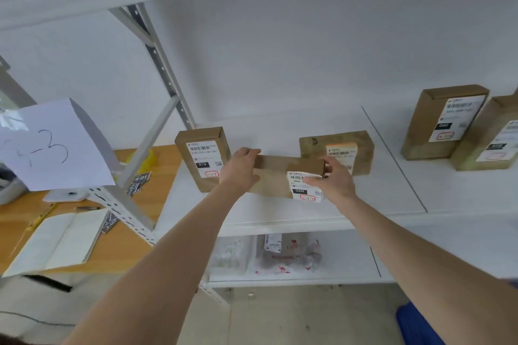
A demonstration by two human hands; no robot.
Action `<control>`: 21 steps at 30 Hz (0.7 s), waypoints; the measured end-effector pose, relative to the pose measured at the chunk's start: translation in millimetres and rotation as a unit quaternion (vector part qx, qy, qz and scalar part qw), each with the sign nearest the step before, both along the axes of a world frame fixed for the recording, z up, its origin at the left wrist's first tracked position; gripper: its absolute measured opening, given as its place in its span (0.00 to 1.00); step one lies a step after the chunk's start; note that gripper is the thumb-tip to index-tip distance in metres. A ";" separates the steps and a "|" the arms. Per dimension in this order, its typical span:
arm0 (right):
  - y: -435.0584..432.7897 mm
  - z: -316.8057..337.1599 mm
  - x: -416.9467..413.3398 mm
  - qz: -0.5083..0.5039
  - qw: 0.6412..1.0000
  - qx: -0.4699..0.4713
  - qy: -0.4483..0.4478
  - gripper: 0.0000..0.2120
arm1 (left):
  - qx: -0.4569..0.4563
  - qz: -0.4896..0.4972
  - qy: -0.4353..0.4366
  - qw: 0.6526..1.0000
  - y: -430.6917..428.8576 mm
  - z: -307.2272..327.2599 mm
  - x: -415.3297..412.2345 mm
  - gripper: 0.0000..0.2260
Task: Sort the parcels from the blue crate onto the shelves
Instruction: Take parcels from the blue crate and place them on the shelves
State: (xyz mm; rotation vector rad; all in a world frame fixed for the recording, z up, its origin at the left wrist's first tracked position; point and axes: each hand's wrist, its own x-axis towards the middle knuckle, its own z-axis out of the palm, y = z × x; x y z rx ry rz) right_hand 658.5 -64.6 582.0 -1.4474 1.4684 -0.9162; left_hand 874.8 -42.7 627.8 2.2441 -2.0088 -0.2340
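Note:
A brown cardboard parcel (pixel 276 176) with a white label marked 060 is held over the white shelf (pixel 378 199), between both hands. My left hand (pixel 241 169) grips its left end with fingers curled over the top edge. My right hand (pixel 335 179) grips its right end, thumb on the label. Behind it on the shelf stand an upright parcel (pixel 201 158) marked 010 at the left and a wide brown parcel (pixel 339 145) at the right. A corner of the blue crate (pixel 414 325) shows at the bottom right.
Two more upright parcels (pixel 445 120) (pixel 493 140) lean at the shelf's right end. A lower shelf holds plastic-wrapped packets (pixel 286 255). A paper sign (pixel 56 145) hangs on the grey upright at left, over a wooden desk (pixel 157 182) with a notebook (pixel 61 238).

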 end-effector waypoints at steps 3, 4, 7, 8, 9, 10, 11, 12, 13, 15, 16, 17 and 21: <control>3.2 -6.9 12.4 0.006 1.000 0.004 0.010 0.21 | 0.005 -0.047 -0.002 0.999 -5.3 -12.1 8.3 0.29; 4.2 -8.7 16.2 0.016 1.000 0.008 0.012 0.21 | 0.008 -0.057 -0.003 0.998 -5.4 -15.4 8.7 0.29; 5.5 -15.1 26.4 0.036 0.999 0.012 0.016 0.23 | 0.008 -0.078 -0.037 0.996 -3.8 -24.3 10.5 0.25; 5.8 -16.8 28.4 0.039 0.999 0.018 0.015 0.25 | 0.007 -0.085 -0.054 0.995 -2.5 -26.1 11.3 0.24; 5.5 -19.1 29.2 0.042 0.999 0.024 0.019 0.26 | 0.008 -0.093 -0.067 0.993 -1.3 -27.3 12.7 0.23; 5.5 -20.9 29.4 0.046 0.998 0.028 0.028 0.27 | 0.012 -0.100 -0.075 0.992 0.0 -27.7 14.4 0.23; 5.6 -22.1 29.5 0.050 0.998 0.025 0.038 0.28 | 0.017 -0.104 -0.082 0.991 1.2 -28.2 16.3 0.23; 6.5 -22.6 29.8 0.050 0.997 0.014 0.050 0.29 | 0.019 -0.107 -0.084 0.991 3.1 -28.4 17.8 0.24; 7.2 -23.2 30.5 0.050 0.996 -0.006 0.068 0.30 | 0.016 -0.108 -0.080 0.991 4.9 -29.5 18.8 0.24; 10.2 -23.0 32.0 0.057 0.987 -0.060 0.136 0.30 | 0.004 -0.104 -0.056 0.993 8.4 -33.0 19.0 0.24; 12.6 -22.1 32.5 0.066 0.976 -0.087 0.188 0.29 | -0.001 -0.100 -0.046 0.994 10.7 -35.0 18.5 0.24; 14.7 -21.6 32.7 0.076 0.960 -0.115 0.242 0.27 | -0.009 -0.098 -0.044 0.994 13.0 -36.8 17.7 0.23; 19.7 -21.4 33.3 0.104 0.909 -0.188 0.356 0.21 | -0.060 -0.104 -0.107 0.987 24.8 -44.4 14.4 0.23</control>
